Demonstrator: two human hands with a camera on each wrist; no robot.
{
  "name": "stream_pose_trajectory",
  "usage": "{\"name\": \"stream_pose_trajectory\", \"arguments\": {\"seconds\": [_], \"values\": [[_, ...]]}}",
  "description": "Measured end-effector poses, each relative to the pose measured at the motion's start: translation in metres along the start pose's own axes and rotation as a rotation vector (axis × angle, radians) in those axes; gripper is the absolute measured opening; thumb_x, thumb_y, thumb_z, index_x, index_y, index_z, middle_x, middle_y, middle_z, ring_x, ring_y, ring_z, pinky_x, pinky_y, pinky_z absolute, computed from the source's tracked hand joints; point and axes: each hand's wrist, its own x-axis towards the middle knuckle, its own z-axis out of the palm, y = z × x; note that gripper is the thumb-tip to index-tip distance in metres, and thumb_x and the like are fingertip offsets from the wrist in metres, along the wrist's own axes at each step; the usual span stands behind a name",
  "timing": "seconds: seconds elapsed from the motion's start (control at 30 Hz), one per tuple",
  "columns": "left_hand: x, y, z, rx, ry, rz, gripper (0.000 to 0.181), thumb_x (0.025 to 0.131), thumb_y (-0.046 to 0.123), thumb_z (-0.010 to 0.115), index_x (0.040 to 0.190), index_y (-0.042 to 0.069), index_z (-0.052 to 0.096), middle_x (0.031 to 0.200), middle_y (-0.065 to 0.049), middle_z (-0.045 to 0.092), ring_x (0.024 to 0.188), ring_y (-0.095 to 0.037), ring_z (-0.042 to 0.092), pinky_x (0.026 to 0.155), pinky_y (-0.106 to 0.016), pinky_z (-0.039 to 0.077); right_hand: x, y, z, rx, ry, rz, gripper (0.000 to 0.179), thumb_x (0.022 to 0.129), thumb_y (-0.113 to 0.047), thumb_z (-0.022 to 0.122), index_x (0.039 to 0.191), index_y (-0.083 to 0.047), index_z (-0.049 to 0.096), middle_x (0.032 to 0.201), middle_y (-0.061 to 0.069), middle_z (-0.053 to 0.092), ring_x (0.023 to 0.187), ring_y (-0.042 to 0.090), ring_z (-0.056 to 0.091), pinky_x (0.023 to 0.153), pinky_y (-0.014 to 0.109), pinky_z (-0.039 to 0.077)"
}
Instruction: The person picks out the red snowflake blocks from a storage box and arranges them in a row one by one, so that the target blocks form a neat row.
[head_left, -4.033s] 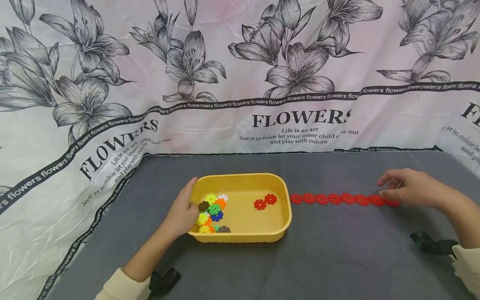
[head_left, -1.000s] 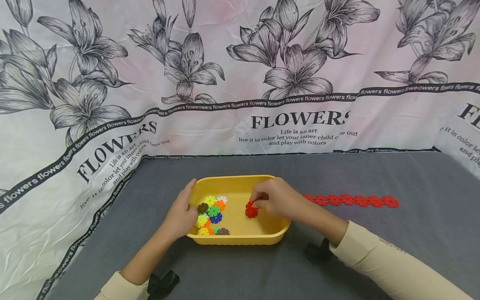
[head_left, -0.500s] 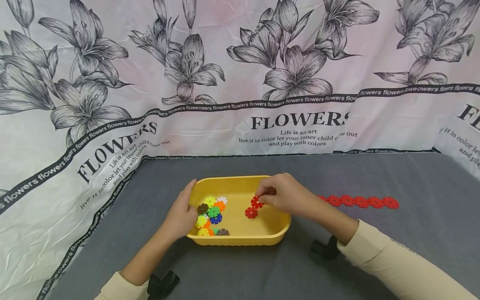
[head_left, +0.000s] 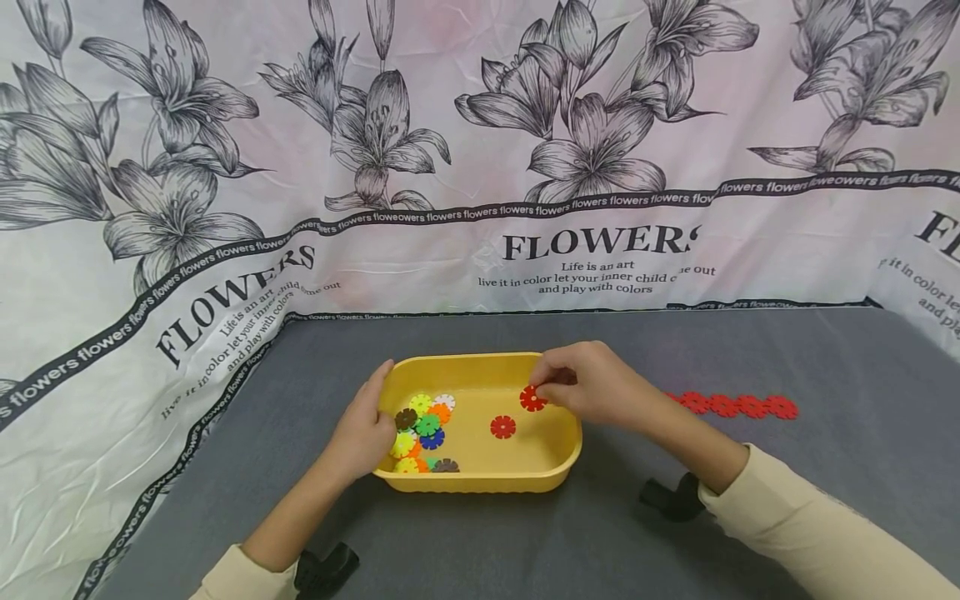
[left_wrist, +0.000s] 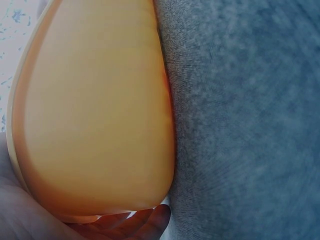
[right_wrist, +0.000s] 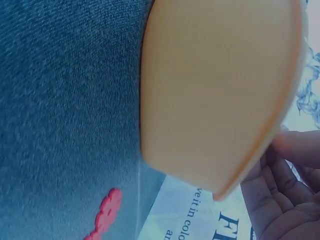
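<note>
My left hand [head_left: 362,433] grips the left end of a yellow plastic tray [head_left: 480,482], fingers curled round its outside in the left wrist view. Over the tray's right side, my right hand [head_left: 596,385] pinches a red flower-shaped disc [head_left: 532,399] between thumb and fingers. A second red disc [head_left: 503,427] lies on the tray floor to its lower left. In the right wrist view, the tray's outer wall [right_wrist: 215,95] hides the pinched disc, and the right fingers [right_wrist: 280,197] show beyond the rim.
Several mixed discs, a green one [head_left: 429,424] among them, lie heaped at the tray's left end. A row of overlapping red discs [head_left: 724,406] runs across the grey cloth [head_left: 480,550] to the right, partly behind my right forearm. A flower-printed curtain [head_left: 420,250] stands behind.
My right hand came from the row into the tray and took hold of a red disc. Over the last second it moved right with it, apart from the other disc. The left hand stayed put.
</note>
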Motion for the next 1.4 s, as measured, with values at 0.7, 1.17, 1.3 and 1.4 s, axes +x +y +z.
{"name": "stream_pose_trajectory", "arguments": {"seconds": [0.7,1.17,1.3,1.4], "values": [[-0.001,-0.002,0.0,-0.01,-0.009,0.004,0.074,0.087,-0.01,0.035,0.158,-0.002,0.016,0.156,-0.029,0.027,0.137,-0.043,0.036,0.11,-0.06,0.03,-0.03,0.008,-0.031,0.003,0.086,0.078,0.013,0.086,0.002,0.075,0.094,-0.009,0.077,0.089,0.0,0.072,0.077,0.015,0.065,0.067,0.027,0.057],[0.0,-0.003,0.001,-0.014,-0.002,0.012,0.075,0.086,-0.009,0.036,0.158,-0.003,0.016,0.154,-0.03,0.028,0.135,-0.043,0.038,0.11,-0.06,0.03,-0.052,0.02,-0.049,-0.041,0.116,0.147,0.014,0.087,0.0,0.074,0.097,-0.008,0.078,0.088,0.004,0.072,0.072,0.018,0.064,0.062,0.028,0.054],[0.001,-0.003,0.001,-0.013,-0.001,0.016,0.075,0.086,-0.009,0.036,0.158,-0.003,0.016,0.154,-0.03,0.028,0.134,-0.043,0.039,0.109,-0.06,0.031,-0.059,0.024,-0.055,-0.043,0.115,0.18,0.013,0.088,0.0,0.073,0.098,-0.008,0.077,0.089,0.004,0.072,0.071,0.022,0.064,0.061,0.029,0.053],[0.001,-0.003,0.001,-0.012,0.0,0.019,0.075,0.086,-0.009,0.036,0.158,-0.003,0.016,0.154,-0.03,0.028,0.135,-0.043,0.038,0.11,-0.06,0.03,-0.064,0.028,-0.059,-0.056,0.12,0.192,0.013,0.089,-0.002,0.072,0.099,-0.008,0.077,0.09,0.004,0.072,0.071,0.021,0.065,0.06,0.028,0.053]]}}
